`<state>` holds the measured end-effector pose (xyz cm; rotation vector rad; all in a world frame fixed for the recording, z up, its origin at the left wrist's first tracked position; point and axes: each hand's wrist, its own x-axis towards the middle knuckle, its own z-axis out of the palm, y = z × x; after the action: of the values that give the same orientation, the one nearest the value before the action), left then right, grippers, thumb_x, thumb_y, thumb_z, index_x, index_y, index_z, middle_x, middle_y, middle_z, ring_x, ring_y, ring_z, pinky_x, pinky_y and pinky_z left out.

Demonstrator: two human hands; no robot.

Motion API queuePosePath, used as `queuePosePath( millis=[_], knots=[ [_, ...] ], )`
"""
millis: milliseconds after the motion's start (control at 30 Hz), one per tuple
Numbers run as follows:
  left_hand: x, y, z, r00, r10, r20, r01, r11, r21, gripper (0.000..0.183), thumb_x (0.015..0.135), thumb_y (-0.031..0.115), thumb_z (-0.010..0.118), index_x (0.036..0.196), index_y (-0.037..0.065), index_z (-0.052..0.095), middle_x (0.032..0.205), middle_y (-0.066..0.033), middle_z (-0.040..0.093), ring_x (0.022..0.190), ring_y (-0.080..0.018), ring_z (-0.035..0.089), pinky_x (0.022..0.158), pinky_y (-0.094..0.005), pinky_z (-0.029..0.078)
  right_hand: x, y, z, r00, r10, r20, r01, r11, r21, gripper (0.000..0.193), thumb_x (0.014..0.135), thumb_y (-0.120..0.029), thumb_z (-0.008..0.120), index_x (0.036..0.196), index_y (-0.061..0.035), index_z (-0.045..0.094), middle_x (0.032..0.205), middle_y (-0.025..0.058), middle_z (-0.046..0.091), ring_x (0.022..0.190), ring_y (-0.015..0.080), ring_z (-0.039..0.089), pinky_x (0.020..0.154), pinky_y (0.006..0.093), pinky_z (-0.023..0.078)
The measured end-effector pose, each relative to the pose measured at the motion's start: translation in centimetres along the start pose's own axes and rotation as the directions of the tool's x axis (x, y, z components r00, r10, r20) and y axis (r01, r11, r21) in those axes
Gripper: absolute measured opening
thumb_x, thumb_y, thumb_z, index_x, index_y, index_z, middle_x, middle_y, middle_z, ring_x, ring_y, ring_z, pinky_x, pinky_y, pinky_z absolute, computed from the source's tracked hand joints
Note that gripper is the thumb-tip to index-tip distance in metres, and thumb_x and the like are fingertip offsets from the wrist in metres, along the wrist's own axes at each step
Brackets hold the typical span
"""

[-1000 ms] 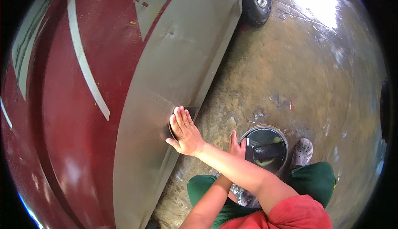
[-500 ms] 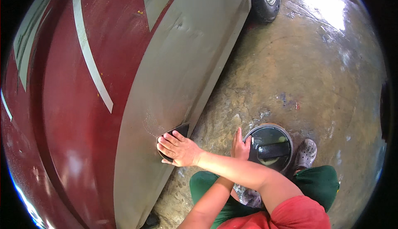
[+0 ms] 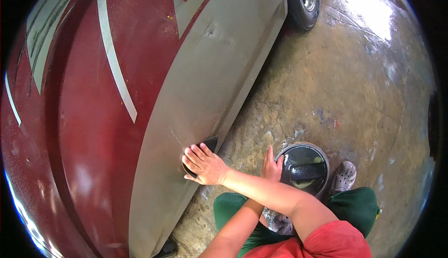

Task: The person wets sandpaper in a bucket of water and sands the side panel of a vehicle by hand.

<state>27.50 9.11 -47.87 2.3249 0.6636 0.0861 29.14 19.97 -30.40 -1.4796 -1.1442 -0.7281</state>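
Note:
My right arm crosses over my left. My right hand [image 3: 205, 165] lies with its fingers stretched over a black sheet of sandpaper [image 3: 212, 142], pressing it on the lower edge of a dull grey car side panel [image 3: 186, 99]. The sheet's middle is hidden under the palm. Beside a round bucket [image 3: 328, 167] on the floor is my left hand [image 3: 270, 165], fingers apart and holding nothing; its thumb is at the bucket's left rim. In the bucket, a dark rectangular block [image 3: 308, 171] sits in cloudy water. A thin pale streak marks the panel above the sandpaper.
Red paintwork [image 3: 98, 132] with pale stripes covers the car's upper side. A wheel [image 3: 305, 1] stands at the far end. The concrete floor [image 3: 354, 99] looks wet in places. My shoe [image 3: 344, 176] is just right of the bucket.
The car has shifted slightly right in the picture as the view moved. My right hand stays pressed on the sandpaper at nearly the same spot. My left hand is almost unchanged.

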Motion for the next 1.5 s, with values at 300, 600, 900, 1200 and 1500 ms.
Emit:
queuePosePath(
  millis=[300, 600, 900, 1200, 1500],
  knots=[
    [0.0, 0.6, -0.6, 1.000, -0.008, -0.007, 0.008, 1.000, -0.009, 0.072, 0.102, 0.038, 0.062, 0.156, 0.000, 0.034, 0.156, -0.0280, 0.042, 0.145, -0.0434, 0.039, 0.119, -0.0469, 0.034, 16.5, 1.9, -5.8, 0.961, 0.132, -0.243, -0.140, 0.990, -0.016, 0.093, 0.101, -0.059, 0.043, 0.163, 0.0019, 0.012, 0.170, 0.0242, 0.014, 0.159, 0.0391, 0.010, 0.129, 0.0542, 0.004],
    [-0.4, 1.2, 0.1, 0.999, -0.039, 0.016, 0.040, 0.998, -0.049, 0.070, 0.101, 0.035, 0.063, 0.155, -0.001, 0.036, 0.154, -0.0273, 0.044, 0.143, -0.0415, 0.043, 0.117, -0.0442, 0.037, 4.0, -1.1, 0.1, 0.979, 0.056, -0.194, -0.066, 0.997, -0.046, 0.082, 0.103, -0.058, 0.041, 0.162, -0.0038, 0.023, 0.170, 0.0179, 0.021, 0.159, 0.0351, 0.015, 0.129, 0.0528, 0.005],
    [-0.4, 0.6, 0.3, 1.000, 0.006, -0.003, -0.006, 1.000, 0.022, 0.072, 0.101, 0.035, 0.063, 0.158, 0.002, 0.034, 0.155, -0.0285, 0.044, 0.141, -0.0447, 0.044, 0.118, -0.0472, 0.036, 8.7, 7.4, -5.6, 0.916, 0.315, -0.247, -0.317, 0.948, 0.035, 0.080, 0.107, -0.048, 0.041, 0.164, -0.0014, 0.010, 0.170, 0.0268, 0.007, 0.159, 0.0409, 0.004, 0.128, 0.0549, 0.005],
    [-0.6, 2.0, -1.1, 0.998, -0.029, 0.057, 0.028, 0.999, 0.018, 0.074, 0.102, 0.041, 0.059, 0.158, 0.001, 0.032, 0.154, -0.0292, 0.044, 0.143, -0.0438, 0.042, 0.119, -0.0443, 0.036, 2.2, -3.5, 0.3, 0.929, 0.366, -0.064, -0.351, 0.920, 0.173, 0.083, 0.109, -0.054, 0.028, 0.163, -0.0008, -0.007, 0.169, 0.0271, -0.011, 0.158, 0.0417, -0.009, 0.127, 0.0563, -0.003],
    [-2.6, 1.9, -1.8, 0.918, 0.396, 0.029, -0.388, 0.878, 0.280, 0.069, 0.104, 0.040, 0.056, 0.158, 0.003, 0.035, 0.156, -0.0276, 0.043, 0.146, -0.0438, 0.038, 0.121, -0.0470, 0.030, 15.5, 14.7, -10.4, 0.494, 0.799, -0.342, -0.655, 0.601, 0.458, 0.081, 0.111, -0.050, 0.029, 0.162, 0.0024, -0.005, 0.170, 0.0251, -0.012, 0.159, 0.0370, -0.009, 0.129, 0.0504, -0.002]
  ],
)
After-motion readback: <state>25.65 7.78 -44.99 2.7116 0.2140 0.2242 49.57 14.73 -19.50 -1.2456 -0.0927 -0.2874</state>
